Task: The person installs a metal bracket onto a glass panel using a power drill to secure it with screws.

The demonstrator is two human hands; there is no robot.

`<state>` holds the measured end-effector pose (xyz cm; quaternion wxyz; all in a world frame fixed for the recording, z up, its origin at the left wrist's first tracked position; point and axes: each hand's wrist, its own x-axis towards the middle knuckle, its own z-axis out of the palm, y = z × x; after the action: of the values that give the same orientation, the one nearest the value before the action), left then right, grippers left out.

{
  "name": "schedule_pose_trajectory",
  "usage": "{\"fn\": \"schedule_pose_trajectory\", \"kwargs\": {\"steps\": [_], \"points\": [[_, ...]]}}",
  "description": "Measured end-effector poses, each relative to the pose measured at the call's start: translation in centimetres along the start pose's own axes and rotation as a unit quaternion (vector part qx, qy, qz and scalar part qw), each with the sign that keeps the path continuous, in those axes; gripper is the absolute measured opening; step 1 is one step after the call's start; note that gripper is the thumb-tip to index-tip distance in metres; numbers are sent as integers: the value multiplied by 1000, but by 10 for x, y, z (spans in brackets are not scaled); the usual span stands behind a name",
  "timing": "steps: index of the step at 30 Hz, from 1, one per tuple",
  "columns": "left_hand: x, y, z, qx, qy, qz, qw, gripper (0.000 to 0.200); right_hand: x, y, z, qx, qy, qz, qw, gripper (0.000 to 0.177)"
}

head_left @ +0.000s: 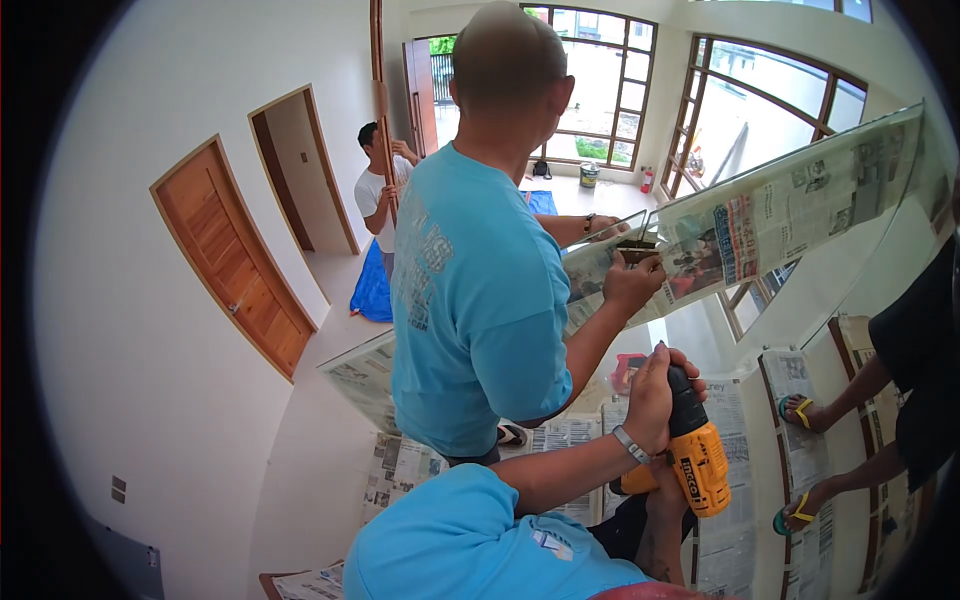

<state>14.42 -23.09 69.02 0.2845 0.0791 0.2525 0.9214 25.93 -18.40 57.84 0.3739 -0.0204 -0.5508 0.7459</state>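
An orange and black cordless drill (702, 468) is held upright in front of me, its chuck end at the top. Around the black chuck end, my left hand (652, 402) is closed, with a metal watch band on its wrist. Lower down, my right hand (668, 488) is at the drill's grip, mostly hidden by the tool and my left forearm. Just beyond, a co-worker in a blue T-shirt (480, 290) has both hands on a newspaper-covered glass panel (790, 215). One of those hands holds a small dark fitting (637, 250) against the panel's edge.
Newspaper-covered stair treads (795, 450) descend at the right, where another person's sandalled feet (805, 412) stand. Below, a person in white (375, 190) holds a long wooden post (380, 100) near a blue sheet (372, 290). A wooden door (237, 250) is at the left.
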Motion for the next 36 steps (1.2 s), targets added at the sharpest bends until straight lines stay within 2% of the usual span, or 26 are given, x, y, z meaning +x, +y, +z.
{"fn": "schedule_pose_trajectory", "kwargs": {"steps": [2,5,9,10,12,15,17,18,20,26,29,33,36], "points": [[2,1,-1,-7,-52,-8,999,36,4,4,0,-11,0,-12,1000,39],[4,1,5,1,-73,-11,997,37,6,10,-4,-39,-21,-54,998,40],[2,1,14,-24,-103,21,994,37,5,15,-5,-66,-9,-49,997,43],[1,0,15,-35,-116,24,992,37,8,38,-21,-106,25,-80,991,55],[-2,1,20,-11,-113,37,993,37,7,41,-26,-156,53,-74,984,55],[-5,1,23,-19,-130,11,991,37,8,20,-25,-194,26,-94,976,56],[-3,-1,21,-23,-157,7,987,37,10,-7,-18,-407,-25,-178,896,56],[-2,-2,20,-27,-155,6,987,37,10,-5,-15,-410,-26,-176,895,56],[-1,-4,18,-28,-190,10,981,37,10,0,-7,-225,30,-178,957,51],[1,-12,12,-28,-228,-6,973,36,8,-1,-9,-236,11,-145,961,49],[3,-13,10,22,-224,-2,974,37,8,-3,-12,-242,7,-125,962,48],[3,-12,13,-3,-218,-19,976,38,-2,1,-23,-249,5,-104,963,47],[4,-13,10,4,-227,-30,974,40,-17,20,-36,-109,-1,-17,994,47]]}}
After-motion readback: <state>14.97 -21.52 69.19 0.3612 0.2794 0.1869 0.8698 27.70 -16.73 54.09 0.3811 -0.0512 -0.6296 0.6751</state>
